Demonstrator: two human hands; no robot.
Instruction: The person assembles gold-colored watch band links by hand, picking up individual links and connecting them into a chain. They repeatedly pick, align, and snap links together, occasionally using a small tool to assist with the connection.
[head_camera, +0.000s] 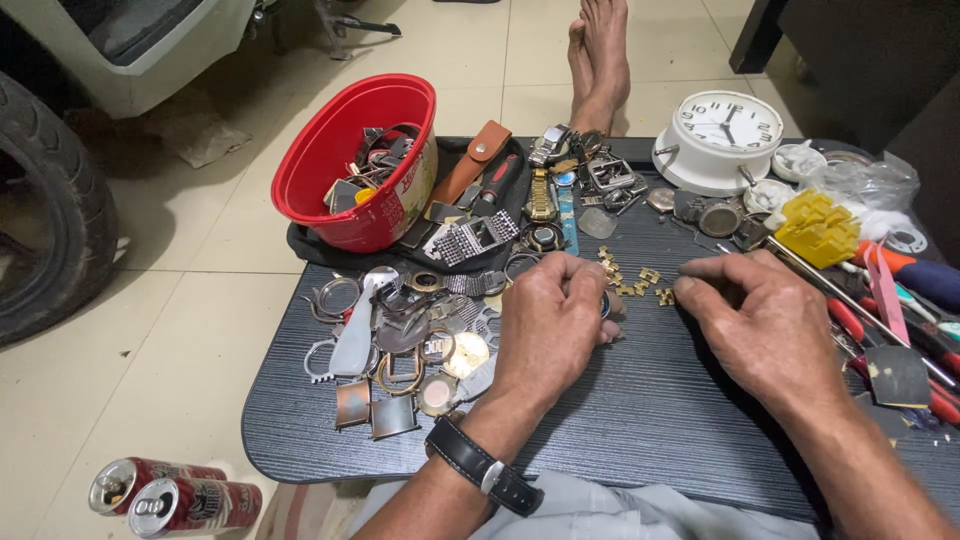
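Observation:
My left hand rests knuckles-up on the dark table, its fingers curled around a small round watch part that is mostly hidden. A black wristwatch sits on that wrist. My right hand lies beside it, fingertips pinched together near several small gold bracelet links scattered on the table; whether it holds one I cannot tell. A heap of watch cases, rings and bezels lies just left of my left hand.
A red bowl of parts stands at the back left. A white alarm clock, a yellow block and screwdrivers fill the right side. Two cans lie on the floor, a tyre at far left.

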